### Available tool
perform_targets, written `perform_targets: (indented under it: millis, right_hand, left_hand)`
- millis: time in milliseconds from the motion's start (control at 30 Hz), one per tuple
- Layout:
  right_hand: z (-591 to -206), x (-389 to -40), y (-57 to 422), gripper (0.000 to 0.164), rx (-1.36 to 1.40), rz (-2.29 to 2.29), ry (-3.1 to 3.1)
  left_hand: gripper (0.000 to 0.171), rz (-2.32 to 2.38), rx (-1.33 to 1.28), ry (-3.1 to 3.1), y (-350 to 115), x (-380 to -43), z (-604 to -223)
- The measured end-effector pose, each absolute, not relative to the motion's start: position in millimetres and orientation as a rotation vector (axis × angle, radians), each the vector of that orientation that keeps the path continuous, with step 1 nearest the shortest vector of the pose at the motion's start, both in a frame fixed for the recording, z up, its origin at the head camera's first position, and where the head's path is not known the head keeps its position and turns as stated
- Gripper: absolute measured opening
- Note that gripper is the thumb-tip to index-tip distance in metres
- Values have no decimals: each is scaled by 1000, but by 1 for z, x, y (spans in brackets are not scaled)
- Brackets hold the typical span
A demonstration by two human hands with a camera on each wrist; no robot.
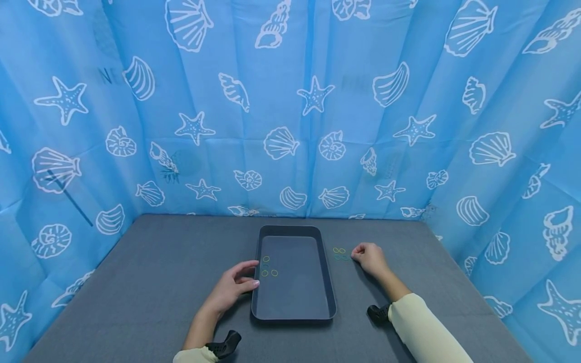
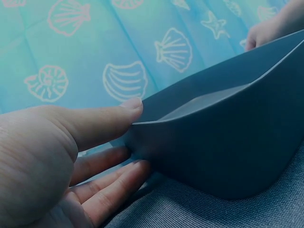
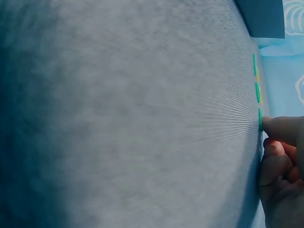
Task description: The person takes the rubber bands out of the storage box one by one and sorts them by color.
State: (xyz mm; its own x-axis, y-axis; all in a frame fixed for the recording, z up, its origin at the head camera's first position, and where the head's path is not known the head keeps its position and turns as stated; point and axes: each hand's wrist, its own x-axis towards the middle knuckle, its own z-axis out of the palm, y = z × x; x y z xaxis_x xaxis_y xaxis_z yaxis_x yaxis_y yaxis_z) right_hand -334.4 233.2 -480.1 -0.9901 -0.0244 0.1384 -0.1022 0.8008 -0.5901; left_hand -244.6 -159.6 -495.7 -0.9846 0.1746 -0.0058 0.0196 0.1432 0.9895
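A dark grey rectangular tray (image 1: pixel 297 316) lies on the table. My left hand (image 1: pixel 231 287) is at its left side, thumb and forefinger spread along the rim; in the left wrist view the thumb tip touches the rim and the other fingers rest near the outer wall (image 2: pixel 228 152). Inside the tray lie several thin rings, such as a yellow ring (image 1: pixel 274 273) and a green ring (image 1: pixel 266 266). Right of the tray my right hand (image 1: pixel 371 258), fingers curled, pinches at a green ring (image 3: pixel 260 114) at table level. Beside it are two yellow rings (image 1: pixel 336 250) and more green rings (image 1: pixel 337 257).
The grey cloth-covered table (image 1: pixel 163 282) runs back to a blue curtain (image 1: pixel 290 101) with white shells and starfish, which also hangs at both sides. A black wrist device (image 1: pixel 224 345) is on the left wrist, and another black device (image 1: pixel 379 315) on the right.
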Motion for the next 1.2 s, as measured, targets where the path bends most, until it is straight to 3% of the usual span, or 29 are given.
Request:
perform_targets:
  millis: [600,1200]
  right_hand:
    - [-467,-341,227,10,36,1188,-2806]
    - [-432,-358,182,13,83,1285,-2762]
  left_hand:
    - [48,1969,165,2305,-157,-243,-493]
    - [49,1960,153,2302,-156,-245,-495]
